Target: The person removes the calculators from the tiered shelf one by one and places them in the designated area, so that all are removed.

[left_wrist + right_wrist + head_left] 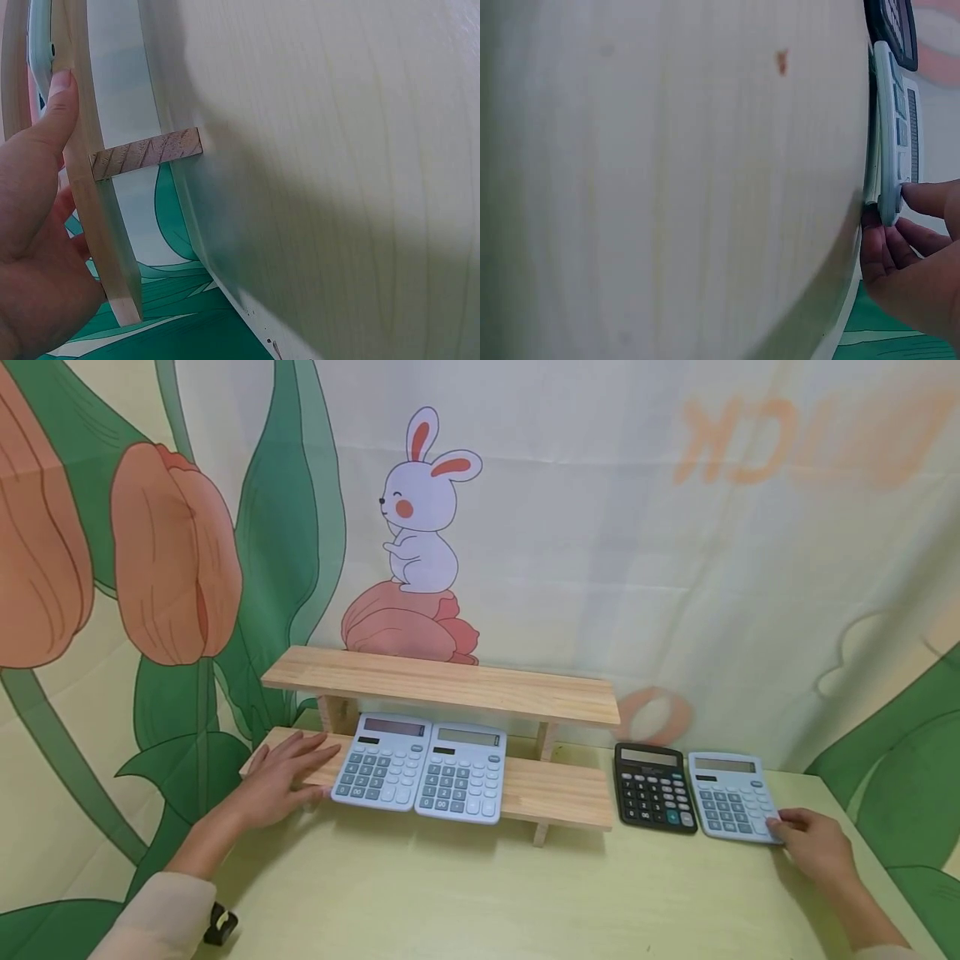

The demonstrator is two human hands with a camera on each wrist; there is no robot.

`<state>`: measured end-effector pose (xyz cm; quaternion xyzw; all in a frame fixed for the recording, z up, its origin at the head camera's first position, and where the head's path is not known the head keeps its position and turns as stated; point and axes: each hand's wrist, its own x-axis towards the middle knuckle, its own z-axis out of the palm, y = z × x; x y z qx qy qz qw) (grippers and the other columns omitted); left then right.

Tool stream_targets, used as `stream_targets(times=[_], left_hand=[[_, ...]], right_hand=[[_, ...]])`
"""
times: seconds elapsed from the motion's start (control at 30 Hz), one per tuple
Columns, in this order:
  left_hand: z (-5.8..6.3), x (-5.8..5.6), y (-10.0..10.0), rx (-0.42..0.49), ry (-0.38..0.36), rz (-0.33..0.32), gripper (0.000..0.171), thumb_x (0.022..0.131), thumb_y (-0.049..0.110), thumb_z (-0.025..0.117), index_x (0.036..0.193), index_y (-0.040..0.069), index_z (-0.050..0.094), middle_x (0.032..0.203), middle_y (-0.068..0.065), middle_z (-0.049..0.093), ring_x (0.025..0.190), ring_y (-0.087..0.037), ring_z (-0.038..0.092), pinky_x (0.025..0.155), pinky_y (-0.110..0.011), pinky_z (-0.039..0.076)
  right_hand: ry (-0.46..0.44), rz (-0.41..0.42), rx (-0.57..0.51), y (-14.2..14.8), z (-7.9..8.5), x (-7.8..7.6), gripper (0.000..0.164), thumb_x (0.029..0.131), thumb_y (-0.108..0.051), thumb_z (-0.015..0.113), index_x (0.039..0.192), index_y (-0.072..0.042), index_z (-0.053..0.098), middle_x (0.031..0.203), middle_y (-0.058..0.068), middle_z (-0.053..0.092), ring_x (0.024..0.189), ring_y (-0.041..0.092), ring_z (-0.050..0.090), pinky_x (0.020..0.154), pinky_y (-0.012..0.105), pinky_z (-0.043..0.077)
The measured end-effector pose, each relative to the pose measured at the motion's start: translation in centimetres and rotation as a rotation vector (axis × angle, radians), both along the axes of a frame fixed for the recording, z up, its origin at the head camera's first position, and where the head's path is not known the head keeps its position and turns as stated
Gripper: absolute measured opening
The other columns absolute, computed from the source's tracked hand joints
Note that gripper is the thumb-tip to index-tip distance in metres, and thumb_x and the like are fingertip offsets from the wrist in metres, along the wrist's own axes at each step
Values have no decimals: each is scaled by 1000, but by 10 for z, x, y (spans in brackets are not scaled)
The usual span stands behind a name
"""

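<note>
A two-tier wooden shelf stands on the table, with two light blue-white calculators side by side on its lower board: a left one and a right one. My left hand rests at the left end of that board with fingers spread; its thumb lies on the board's front edge by the left calculator. Right of the shelf, my right hand pinches the near right corner of another light blue-white calculator, thumb on top and fingers by its lower edge. Beside it is a black calculator.
The upper board of the shelf overhangs behind the two calculators. A printed curtain with a rabbit and tulips hangs behind the pale table. A small black object sits by the left sleeve.
</note>
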<state>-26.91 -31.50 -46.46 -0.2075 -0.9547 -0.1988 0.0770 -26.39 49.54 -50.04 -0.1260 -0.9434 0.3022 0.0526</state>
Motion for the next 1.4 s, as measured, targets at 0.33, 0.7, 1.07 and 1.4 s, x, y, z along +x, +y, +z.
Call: stream_targets(times=[0.33, 0.7, 1.07, 1.4], left_hand=[[-1, 0, 1, 6, 1, 0, 69, 98, 40, 75, 158, 13, 52, 166, -23, 38, 153, -55, 23, 113, -84, 7], [1, 2, 0, 8, -22, 7, 70, 99, 42, 75, 159, 14, 51, 167, -22, 36, 154, -55, 21, 113, -84, 5], [-1, 0, 0, -3, -22, 11, 71, 98, 43, 75, 159, 15, 51, 167, -22, 36, 154, -55, 20, 114, -83, 5], [1, 1, 2, -3, 0, 11, 69, 98, 39, 76, 157, 13, 53, 165, -24, 39, 153, -56, 22, 113, -83, 7]], right_hand=[[69, 36, 54, -10, 18, 5, 53, 108, -30, 60, 132, 18, 58, 123, 38, 66, 113, 55, 60, 86, 56, 48], [96, 276, -231, -141, 80, 32, 55, 109, -39, 61, 141, 6, 61, 131, 22, 69, 105, 10, 68, 80, 18, 53], [-42, 559, -748, -260, 87, 52, 50, 108, -22, 65, 141, 14, 55, 132, 28, 68, 117, 29, 72, 101, 34, 56], [-85, 594, -859, -326, 60, 49, 42, 106, -17, 66, 134, 15, 60, 123, 27, 72, 113, 31, 72, 99, 40, 57]])
